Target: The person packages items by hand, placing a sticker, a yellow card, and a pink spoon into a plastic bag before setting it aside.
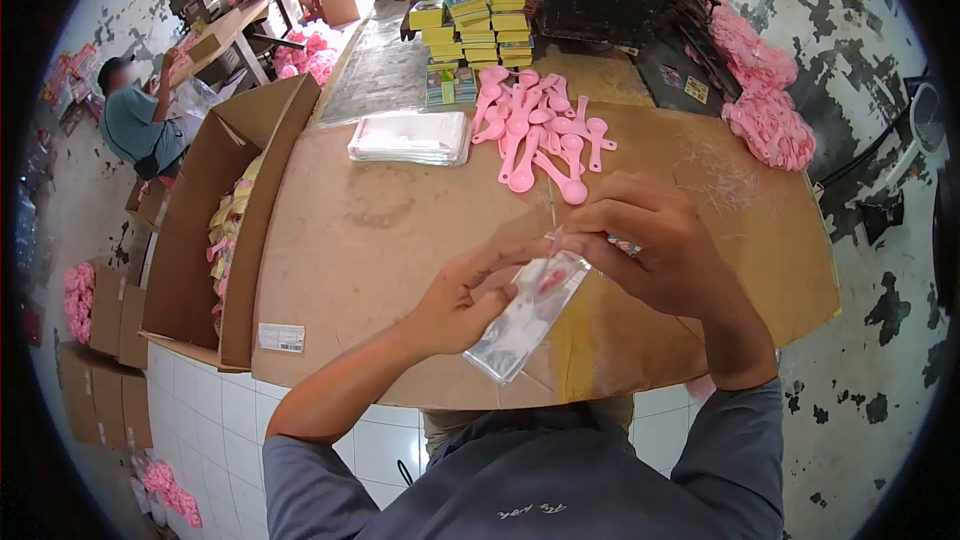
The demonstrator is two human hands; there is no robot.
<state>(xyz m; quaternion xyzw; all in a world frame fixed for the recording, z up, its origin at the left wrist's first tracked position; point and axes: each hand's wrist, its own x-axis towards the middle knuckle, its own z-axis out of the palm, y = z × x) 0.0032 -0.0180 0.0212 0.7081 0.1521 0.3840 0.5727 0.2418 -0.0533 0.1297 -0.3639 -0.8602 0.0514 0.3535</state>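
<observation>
A clear plastic bag [520, 328] lies slanted over the cardboard-covered table, with something small and pink near its upper end. My left hand [465, 300] grips the bag's left side between thumb and fingers. At the bag's upper end, my right hand [640, 240] has its fingers pinched together, and a bit of a colourful printed card [625, 247] shows beneath them. Beyond my hands is a pile of pink plastic spoons [520, 130]. A stack of clear bags [410, 137] lies left of the spoons.
Stacks of yellow-edged cards [475, 25] stand at the table's back. An open cardboard box [180, 240] adjoins the left edge of the table [340, 270]. A person [140, 120] sits at another bench, far left. Pink bundles [765, 90] hang at the right.
</observation>
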